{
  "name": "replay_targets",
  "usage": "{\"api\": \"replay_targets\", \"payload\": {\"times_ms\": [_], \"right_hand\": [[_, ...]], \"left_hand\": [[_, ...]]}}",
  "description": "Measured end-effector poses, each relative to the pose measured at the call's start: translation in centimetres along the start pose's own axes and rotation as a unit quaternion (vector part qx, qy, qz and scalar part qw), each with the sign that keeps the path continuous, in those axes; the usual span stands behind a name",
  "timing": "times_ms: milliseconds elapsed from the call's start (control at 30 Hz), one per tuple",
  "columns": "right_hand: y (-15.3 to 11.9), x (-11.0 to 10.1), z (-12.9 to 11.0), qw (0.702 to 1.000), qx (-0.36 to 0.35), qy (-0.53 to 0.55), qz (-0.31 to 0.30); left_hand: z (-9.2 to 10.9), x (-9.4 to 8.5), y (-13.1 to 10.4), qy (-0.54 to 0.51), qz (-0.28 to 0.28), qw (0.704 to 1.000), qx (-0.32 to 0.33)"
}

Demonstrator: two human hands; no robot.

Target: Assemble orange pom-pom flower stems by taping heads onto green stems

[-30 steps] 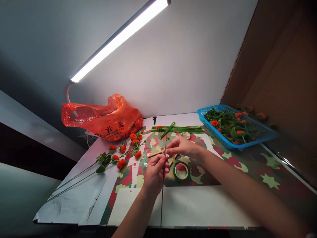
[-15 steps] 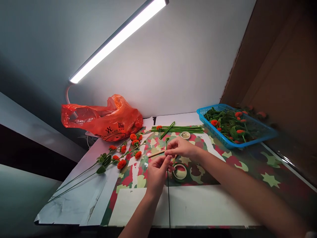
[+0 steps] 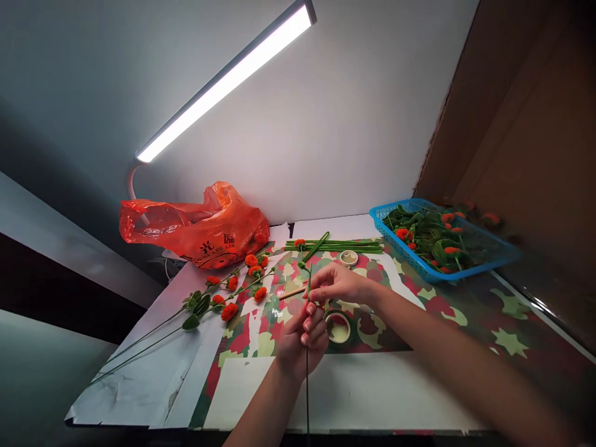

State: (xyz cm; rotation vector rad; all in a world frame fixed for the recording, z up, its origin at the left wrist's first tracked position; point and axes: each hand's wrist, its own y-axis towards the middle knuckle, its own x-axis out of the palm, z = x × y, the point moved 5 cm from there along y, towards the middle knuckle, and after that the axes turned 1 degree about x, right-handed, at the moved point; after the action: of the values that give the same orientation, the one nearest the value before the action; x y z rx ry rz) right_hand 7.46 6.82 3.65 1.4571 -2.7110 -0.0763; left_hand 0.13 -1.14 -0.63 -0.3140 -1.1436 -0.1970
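Observation:
A long thin green stem [image 3: 307, 391] stands nearly upright between my hands, its lower end running past the table's front edge. My left hand [image 3: 302, 341] is closed round it, fingers curled. Just above, my right hand [image 3: 342, 285] pinches the stem near its top with thumb and fingers. A small green bud [image 3: 302, 266] leans out to the left above the fingertips. Behind the hands lies a thin wooden stick [image 3: 292, 293], its right end hidden by the right fingers. A roll of tape [image 3: 338, 327] lies just right of my left hand.
Orange flowers on stems [image 3: 228, 310] lie at left, beside a red plastic bag [image 3: 223, 233]. Green stems [image 3: 349, 246], an orange flower [image 3: 299, 243] and another tape roll [image 3: 349, 257] lie behind. A blue basket [image 3: 431, 273] at right holds leaves and flowers. A lamp [image 3: 228, 81] hangs above.
The bud at the top has swung left, and the stem has shifted slightly left. My left hand has turned, its fingers now curled round the stem below the right hand's pinch.

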Motion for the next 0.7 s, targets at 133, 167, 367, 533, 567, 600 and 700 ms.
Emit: {"api": "replay_targets", "payload": {"times_ms": [133, 167, 367, 533, 567, 600, 700], "right_hand": [[0.1, 0.0, 0.8, 0.999, 0.015, 0.030, -0.005], [0.1, -0.3, 1.0, 1.000, 0.023, 0.015, 0.005], [0.2, -1.7, 1.1, 0.994, 0.052, -0.069, 0.060], [0.1, -1.3, 0.5, 0.998, 0.033, -0.033, 0.031], [0.0, -1.2, 0.2, 0.999, 0.025, -0.024, 0.021], [0.0, -1.1, 0.0, 1.000, 0.018, -0.016, 0.012], [-0.3, -0.9, -0.8, 1.000, 0.005, -0.004, -0.014]], "left_hand": [[0.1, -0.5, 0.1, 0.113, 0.036, 0.993, 0.010], [0.5, -0.8, 0.2, 0.177, 0.064, 0.982, 0.036], [2.3, -1.3, 0.3, 0.401, 0.145, 0.882, 0.199], [0.9, -1.3, 0.8, 0.170, 0.107, 0.977, 0.075], [0.7, -1.1, 0.8, 0.124, 0.092, 0.986, 0.057], [0.4, -0.7, 0.7, 0.080, 0.074, 0.993, 0.044], [-0.2, 0.4, 0.7, -0.027, 0.014, 0.999, 0.021]]}}
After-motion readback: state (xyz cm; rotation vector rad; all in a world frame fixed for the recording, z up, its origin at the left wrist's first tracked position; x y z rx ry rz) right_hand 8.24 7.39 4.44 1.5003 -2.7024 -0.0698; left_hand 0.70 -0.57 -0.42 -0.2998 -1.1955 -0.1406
